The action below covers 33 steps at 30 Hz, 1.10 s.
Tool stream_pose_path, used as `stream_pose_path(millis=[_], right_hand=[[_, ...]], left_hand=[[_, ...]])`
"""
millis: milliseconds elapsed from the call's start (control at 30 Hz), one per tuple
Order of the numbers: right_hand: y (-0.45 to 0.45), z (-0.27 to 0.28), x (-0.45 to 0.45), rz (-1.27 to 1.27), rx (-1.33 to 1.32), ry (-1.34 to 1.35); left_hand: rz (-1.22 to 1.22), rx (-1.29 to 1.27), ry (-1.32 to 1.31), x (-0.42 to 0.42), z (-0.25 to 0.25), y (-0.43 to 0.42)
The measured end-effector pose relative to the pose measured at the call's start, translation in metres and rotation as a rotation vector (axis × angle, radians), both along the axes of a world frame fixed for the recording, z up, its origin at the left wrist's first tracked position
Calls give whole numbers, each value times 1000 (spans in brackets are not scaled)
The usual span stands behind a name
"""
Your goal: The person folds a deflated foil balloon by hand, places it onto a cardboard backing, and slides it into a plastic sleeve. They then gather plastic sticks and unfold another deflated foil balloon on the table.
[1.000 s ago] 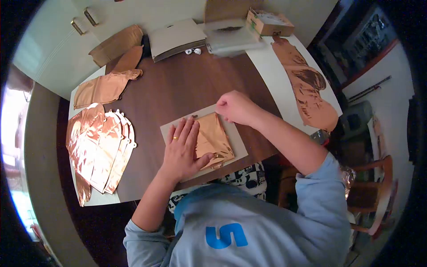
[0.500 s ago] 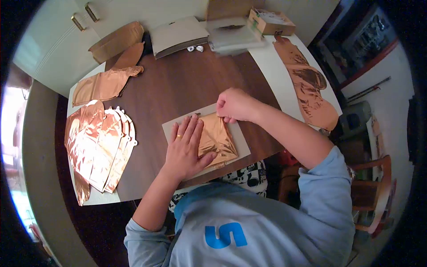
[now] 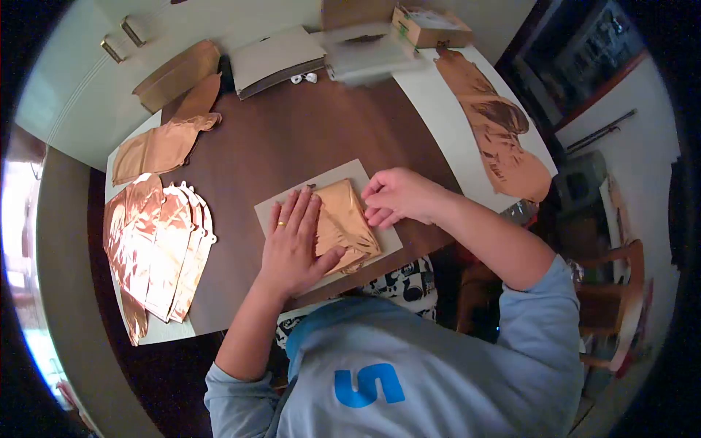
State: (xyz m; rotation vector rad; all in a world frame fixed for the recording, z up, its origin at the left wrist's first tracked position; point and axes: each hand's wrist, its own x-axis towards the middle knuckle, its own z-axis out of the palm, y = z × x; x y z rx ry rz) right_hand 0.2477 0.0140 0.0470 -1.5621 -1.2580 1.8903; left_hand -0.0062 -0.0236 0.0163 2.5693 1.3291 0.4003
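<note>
A folded rose-gold foil balloon [image 3: 339, 212], roughly square and creased, lies on a grey cardboard sheet [image 3: 391, 237] at the table's front. My left hand [image 3: 292, 233] rests flat over the balloon's left part, fingers stretched out, with a ring on one finger. Beside the balloon's right edge is my right hand [image 3: 394, 198], its fingers loosely bent and apart; nothing shows between them. Whether its fingertips touch the foil I cannot tell.
Several flat foil balloons [image 3: 157, 248] fan out at the left. More foil [image 3: 164, 146] lies behind them, and another long piece [image 3: 496, 124] at the right. Along the back stand a cardboard stack [image 3: 277, 58], white earbuds [image 3: 304, 78], clear plastic bags [image 3: 372, 58] and a small box [image 3: 432, 28].
My right hand has let go of the balloon's upper right corner and come down along its right side, fingers loosening. The left hand stays flat on the foil. The view has shifted slightly.
</note>
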Motion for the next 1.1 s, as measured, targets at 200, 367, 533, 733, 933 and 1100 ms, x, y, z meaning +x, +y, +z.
stream_pose_path(millis=[200, 367, 533, 733, 933, 1100], right_hand=[[-32, 22, 20, 91, 17, -103], [-71, 6, 16, 16, -264, 108], [-77, -2, -2, -260, -358, 360], [-73, -8, -5, -312, -353, 449], [-54, -7, -8, -91, -205, 141], [-47, 1, -8, 24, 14, -39]], left_hand=[[-14, 10, -23, -1, 2, 2], [-13, -7, -68, 0, 1, 4], [-26, -66, -86, -3, 3, 6], [-33, -95, -104, 0, 6, 7], [-23, -104, -85, 3, 11, 7], [-20, -93, -70, 4, 9, 6]])
